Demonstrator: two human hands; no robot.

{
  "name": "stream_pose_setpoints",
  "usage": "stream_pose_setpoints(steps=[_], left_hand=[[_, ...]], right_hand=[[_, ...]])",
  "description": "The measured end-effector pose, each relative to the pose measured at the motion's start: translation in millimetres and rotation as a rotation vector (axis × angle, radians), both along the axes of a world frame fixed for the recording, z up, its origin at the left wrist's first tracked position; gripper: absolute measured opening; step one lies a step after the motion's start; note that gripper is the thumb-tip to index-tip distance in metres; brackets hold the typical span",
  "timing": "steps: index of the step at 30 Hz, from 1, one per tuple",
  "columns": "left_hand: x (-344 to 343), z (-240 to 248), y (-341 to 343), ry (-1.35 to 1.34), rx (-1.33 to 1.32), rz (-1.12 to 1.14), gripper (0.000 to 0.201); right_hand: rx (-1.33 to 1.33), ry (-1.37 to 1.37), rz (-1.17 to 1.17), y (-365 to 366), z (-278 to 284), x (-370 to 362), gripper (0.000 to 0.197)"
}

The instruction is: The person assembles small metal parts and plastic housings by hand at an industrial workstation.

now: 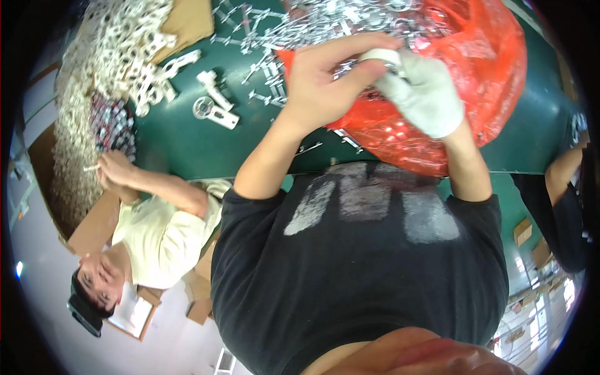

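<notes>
Over the red plastic bag, my bare left hand [325, 81] and my white-gloved right hand [428, 94] meet at a white plastic part [382, 56] with a rounded end. The left thumb and fingers close around it from one side. The gloved fingers grip it from the other and cover much of it. Beneath and beyond the hands, a heap of small shiny metal pieces [337, 22] spills from the red bag [500, 94] onto the table. Two loose white plastic parts, one slim [214, 89] and one with a ring end [215, 114], lie left of my left hand.
A large pile of white plastic parts [125, 44] covers the far left of the green table [175, 147], beside cardboard [190, 25] and a bundle of dark and red small pieces [112, 128]. At left, a co-worker [165, 231] handles a small white piece. Another person's arm [565, 175] shows at right.
</notes>
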State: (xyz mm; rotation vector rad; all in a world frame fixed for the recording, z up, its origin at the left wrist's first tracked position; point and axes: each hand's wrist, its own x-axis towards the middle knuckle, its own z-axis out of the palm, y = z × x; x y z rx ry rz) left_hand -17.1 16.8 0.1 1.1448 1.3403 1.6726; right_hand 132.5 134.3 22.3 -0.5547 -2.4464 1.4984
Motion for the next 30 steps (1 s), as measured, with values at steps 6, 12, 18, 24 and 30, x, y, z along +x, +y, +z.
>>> stream_pose_setpoints(steps=[6, 12, 18, 24, 30], left_hand=[[-16.5, -4.8, -4.8, 0.139, -0.128, -0.061, 0.029], [-60.2, 13.3, -7.7, 0.121, -0.454, -0.172, 0.010], [-163.1, -23.5, 0.4, -0.345, -0.182, 0.358, 0.039], [-115.7, 23.7, -15.4, 0.029, -0.267, 0.392, 0.052], [-108.9, 30.2, -109.2, 0.628, -0.692, 0.750, 0.025]], right_hand=[[0.076, 0.205, -0.028, 1.2, -33.6, -8.0, 0.014], [0.199, -0.223, 0.136, 2.9, 3.7, -7.7, 0.045], [0.202, -0.190, 0.076, 9.4, -8.0, -10.4, 0.043], [0.030, -0.252, 0.156, 14.1, -8.5, -9.2, 0.036], [0.078, -0.206, 0.042, 4.4, -8.8, -13.4, 0.029]])
